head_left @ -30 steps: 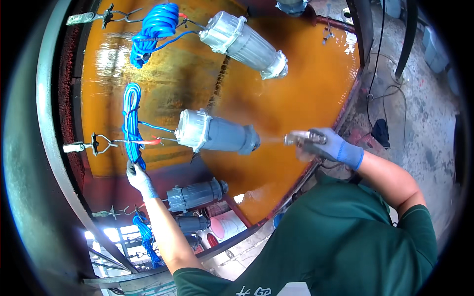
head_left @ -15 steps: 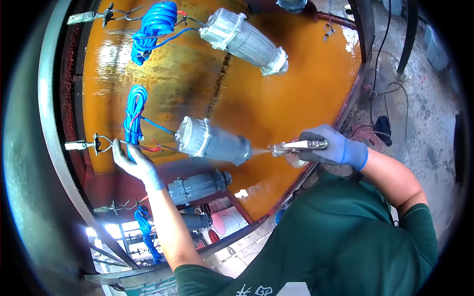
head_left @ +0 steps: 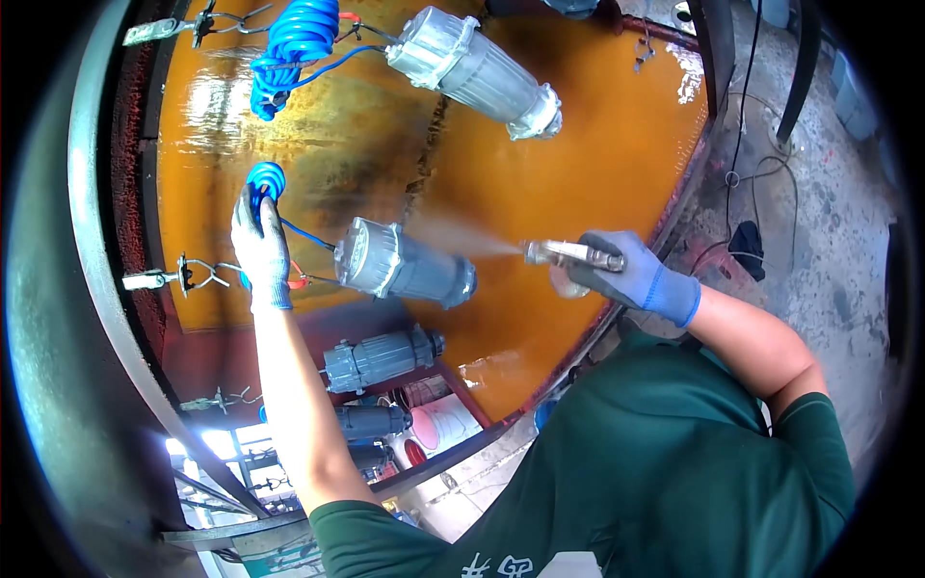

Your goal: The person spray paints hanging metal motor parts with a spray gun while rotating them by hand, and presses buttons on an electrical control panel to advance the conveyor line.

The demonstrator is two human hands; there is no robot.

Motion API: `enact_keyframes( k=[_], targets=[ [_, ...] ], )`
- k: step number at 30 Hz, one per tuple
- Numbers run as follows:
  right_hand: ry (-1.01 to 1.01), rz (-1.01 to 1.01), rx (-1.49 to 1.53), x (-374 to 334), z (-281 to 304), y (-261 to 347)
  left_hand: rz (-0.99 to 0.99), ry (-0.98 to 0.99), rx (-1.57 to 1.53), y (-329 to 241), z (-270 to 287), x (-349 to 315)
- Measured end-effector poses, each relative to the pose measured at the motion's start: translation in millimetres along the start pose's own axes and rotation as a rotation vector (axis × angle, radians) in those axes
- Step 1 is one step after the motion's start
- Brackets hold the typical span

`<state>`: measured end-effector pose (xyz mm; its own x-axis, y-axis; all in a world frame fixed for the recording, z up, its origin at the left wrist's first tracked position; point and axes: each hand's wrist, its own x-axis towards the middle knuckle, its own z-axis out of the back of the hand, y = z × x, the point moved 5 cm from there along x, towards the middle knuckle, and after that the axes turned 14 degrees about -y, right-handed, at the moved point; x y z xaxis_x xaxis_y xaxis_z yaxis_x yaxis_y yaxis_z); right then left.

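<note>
My gloved right hand (head_left: 628,277) is closed round a metal spray gun (head_left: 575,253), and a pale mist fans out leftward from its nozzle. The mist passes along the upper side of a grey cylindrical motor or pump housing (head_left: 409,265), which hangs tilted with its ribbed, lighter end to the left. Gloved too, my left hand (head_left: 260,249) has its fingers round a coiled blue cable (head_left: 267,177) that runs to that housing. Part of the coil is hidden by the hand. Close to my left wrist are red wire ends (head_left: 301,275) and a hanging hook (head_left: 198,275).
Another lighter grey housing (head_left: 472,72) hangs farther away with its own blue coil (head_left: 297,43). Nearer hang more grey housings (head_left: 383,360). An orange-coated booth surface (head_left: 578,144) lies behind them. A hose (head_left: 742,144) trails over the concrete floor at right.
My left hand has moved away from me and closed on the blue coil. The spray gun has shifted slightly up, its mist now crossing above the housing instead of hitting its right end.
</note>
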<state>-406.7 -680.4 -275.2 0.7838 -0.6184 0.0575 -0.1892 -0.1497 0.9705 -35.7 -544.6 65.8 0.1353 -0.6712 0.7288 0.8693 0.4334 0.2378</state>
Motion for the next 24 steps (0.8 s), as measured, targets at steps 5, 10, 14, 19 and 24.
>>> enact_keyframes(
  k=[5, 10, 14, 19, 24],
  targets=[
    [0.061, -0.012, -0.07, 0, 3, -6, 0.009, 0.002, 0.02, -9, 2, -1],
    [-0.031, -0.136, 0.0, 3, 10, -23, 0.04, -0.011, -0.019, -13, 2, 1],
    [0.096, -0.013, -0.217, 3, 4, -36, 0.067, -0.059, 0.073, -13, -1, 2],
    [-0.07, -0.155, -0.085, 7, 7, -54, 0.053, -0.147, 0.116, -7, 3, -3],
    [0.122, -0.144, -0.038, 5, -3, -56, 0.117, -0.177, 0.04, -2, 9, -10]
  ],
)
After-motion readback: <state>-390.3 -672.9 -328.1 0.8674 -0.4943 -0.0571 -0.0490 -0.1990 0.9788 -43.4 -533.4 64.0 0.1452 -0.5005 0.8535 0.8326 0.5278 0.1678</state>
